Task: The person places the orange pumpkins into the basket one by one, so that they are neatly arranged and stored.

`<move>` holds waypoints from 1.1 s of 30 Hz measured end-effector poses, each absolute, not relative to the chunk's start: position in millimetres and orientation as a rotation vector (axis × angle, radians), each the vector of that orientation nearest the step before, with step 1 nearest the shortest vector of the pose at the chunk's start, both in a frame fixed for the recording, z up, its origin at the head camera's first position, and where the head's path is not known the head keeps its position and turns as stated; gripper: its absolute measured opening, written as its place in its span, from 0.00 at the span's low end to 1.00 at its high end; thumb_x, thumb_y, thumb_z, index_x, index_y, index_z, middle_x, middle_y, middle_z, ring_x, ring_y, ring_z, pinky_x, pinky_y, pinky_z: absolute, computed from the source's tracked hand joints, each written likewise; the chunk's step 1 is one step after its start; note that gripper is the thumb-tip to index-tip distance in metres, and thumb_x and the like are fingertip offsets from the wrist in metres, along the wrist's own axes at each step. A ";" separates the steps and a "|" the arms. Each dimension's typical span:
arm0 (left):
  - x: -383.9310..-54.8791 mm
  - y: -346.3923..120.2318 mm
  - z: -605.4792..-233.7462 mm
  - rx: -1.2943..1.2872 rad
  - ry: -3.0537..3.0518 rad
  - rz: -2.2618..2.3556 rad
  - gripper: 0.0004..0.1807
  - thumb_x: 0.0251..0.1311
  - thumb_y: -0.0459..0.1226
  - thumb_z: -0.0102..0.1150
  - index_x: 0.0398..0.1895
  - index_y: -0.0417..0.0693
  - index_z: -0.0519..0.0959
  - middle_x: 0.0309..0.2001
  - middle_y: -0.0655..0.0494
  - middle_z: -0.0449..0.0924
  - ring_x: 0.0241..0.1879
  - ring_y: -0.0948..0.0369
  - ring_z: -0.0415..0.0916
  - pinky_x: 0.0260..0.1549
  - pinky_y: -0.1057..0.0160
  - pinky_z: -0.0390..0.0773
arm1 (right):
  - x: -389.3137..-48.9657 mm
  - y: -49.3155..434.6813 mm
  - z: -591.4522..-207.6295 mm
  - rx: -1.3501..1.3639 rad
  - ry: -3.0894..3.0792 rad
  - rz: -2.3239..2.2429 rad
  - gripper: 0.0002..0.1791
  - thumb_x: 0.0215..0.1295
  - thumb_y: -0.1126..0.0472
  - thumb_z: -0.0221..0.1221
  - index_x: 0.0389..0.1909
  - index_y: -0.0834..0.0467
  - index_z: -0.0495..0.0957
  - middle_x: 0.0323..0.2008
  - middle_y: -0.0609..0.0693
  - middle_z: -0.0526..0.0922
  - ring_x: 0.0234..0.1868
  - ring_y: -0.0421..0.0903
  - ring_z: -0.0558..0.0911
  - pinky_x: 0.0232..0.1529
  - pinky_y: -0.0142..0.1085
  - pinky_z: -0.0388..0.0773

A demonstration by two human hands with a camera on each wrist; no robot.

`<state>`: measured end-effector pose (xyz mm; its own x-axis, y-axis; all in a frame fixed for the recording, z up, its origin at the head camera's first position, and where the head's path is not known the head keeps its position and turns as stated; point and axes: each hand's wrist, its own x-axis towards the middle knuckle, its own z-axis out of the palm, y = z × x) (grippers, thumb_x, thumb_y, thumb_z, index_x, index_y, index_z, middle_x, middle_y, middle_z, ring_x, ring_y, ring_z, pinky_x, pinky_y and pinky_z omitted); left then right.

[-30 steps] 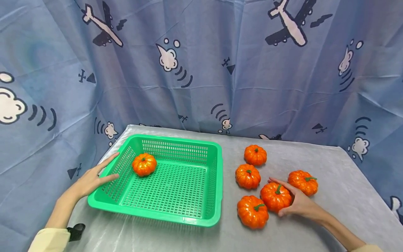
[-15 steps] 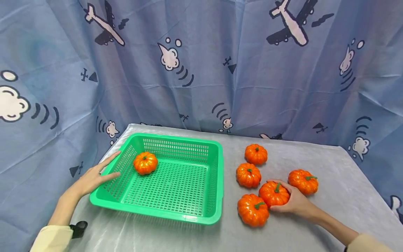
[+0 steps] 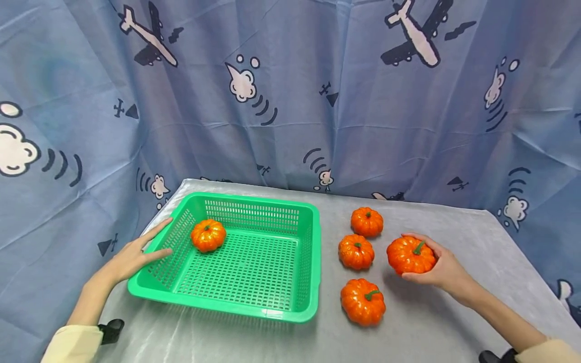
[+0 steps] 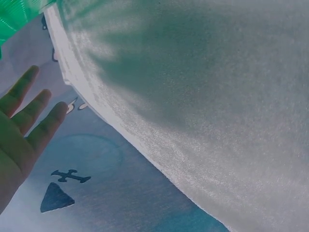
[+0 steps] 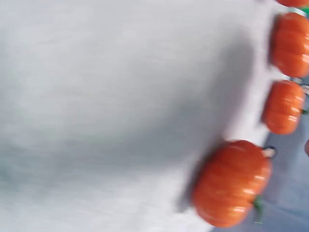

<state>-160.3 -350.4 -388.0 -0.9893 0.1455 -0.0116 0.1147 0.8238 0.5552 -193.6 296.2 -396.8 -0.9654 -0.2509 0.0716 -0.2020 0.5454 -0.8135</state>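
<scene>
My right hand (image 3: 447,272) grips a glossy orange small pumpkin (image 3: 410,255) with a green stem, thumb in front and fingers behind. It is held up over the grey table, with a shadow below. My left hand (image 3: 127,259) lies with spread fingers on the left rim of a green plastic basket (image 3: 272,316); the same hand (image 4: 19,140) shows straight fingers in the left wrist view. One small pumpkin (image 3: 208,235) sits in the basket's back left corner. Between basket and right hand, more pumpkins stand in a rough column: back (image 3: 367,222), middle (image 3: 356,252) and front (image 3: 363,302).
A large pumpkin (image 5: 231,183) rests on the table in the right wrist view; in the head view the right hand and its pumpkin cover that area. The table (image 3: 458,222) has a grey cloth. A blue curtain (image 3: 290,101) printed with planes hangs behind and at the sides.
The right hand has taken hold of the pumpkin beside the front one and raised it up and away toward the back right. The left hand stays on the basket rim.
</scene>
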 end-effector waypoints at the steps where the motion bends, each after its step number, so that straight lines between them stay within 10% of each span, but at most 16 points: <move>1: -160.2 -350.4 -387.8 0.213 2.949 0.893 0.42 0.64 0.53 0.55 0.77 0.66 0.45 0.72 0.35 0.51 0.63 0.27 0.53 0.49 0.25 0.59 | -194.7 295.4 -390.5 -0.378 2.721 -1.419 0.44 0.49 0.64 0.72 0.68 0.52 0.63 0.52 0.39 0.72 0.45 0.33 0.74 0.41 0.29 0.77; 13: -161.6 -349.4 -388.7 0.219 2.943 0.899 0.42 0.64 0.53 0.54 0.77 0.65 0.45 0.72 0.35 0.51 0.63 0.27 0.53 0.48 0.25 0.59 | -202.2 248.7 -338.9 -0.155 2.586 -1.432 0.49 0.56 0.53 0.68 0.74 0.58 0.51 0.62 0.62 0.66 0.52 0.49 0.72 0.43 0.30 0.77; 33: -160.9 -350.8 -389.6 0.223 2.948 0.905 0.42 0.65 0.52 0.54 0.77 0.64 0.45 0.72 0.35 0.51 0.63 0.27 0.53 0.49 0.25 0.59 | -225.5 150.9 -319.9 -0.346 2.219 -1.815 0.41 0.52 0.68 0.69 0.67 0.59 0.62 0.52 0.53 0.74 0.48 0.48 0.76 0.47 0.35 0.78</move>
<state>-160.9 -350.8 -389.6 -0.9883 0.1522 -0.0054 0.1230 0.8184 0.5613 -225.5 150.9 -319.9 -0.9397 -0.3391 -0.0448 -0.0233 0.1943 -0.9807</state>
